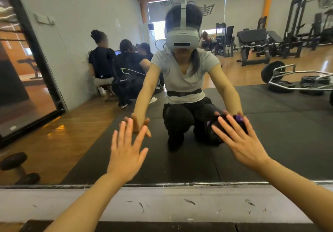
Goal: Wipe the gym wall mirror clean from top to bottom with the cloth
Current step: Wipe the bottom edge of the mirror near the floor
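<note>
Fingers straight, the right hand presses a purple cloth flat against the gym mirror near its bottom edge — left hand spread on the glass — suggesting the top-down wipe is on its last strip.

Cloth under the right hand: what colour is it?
Purple, as far as it shows: the cloth peeks out past the fingers of the right hand, flat against the mirror. Head view.
</note>
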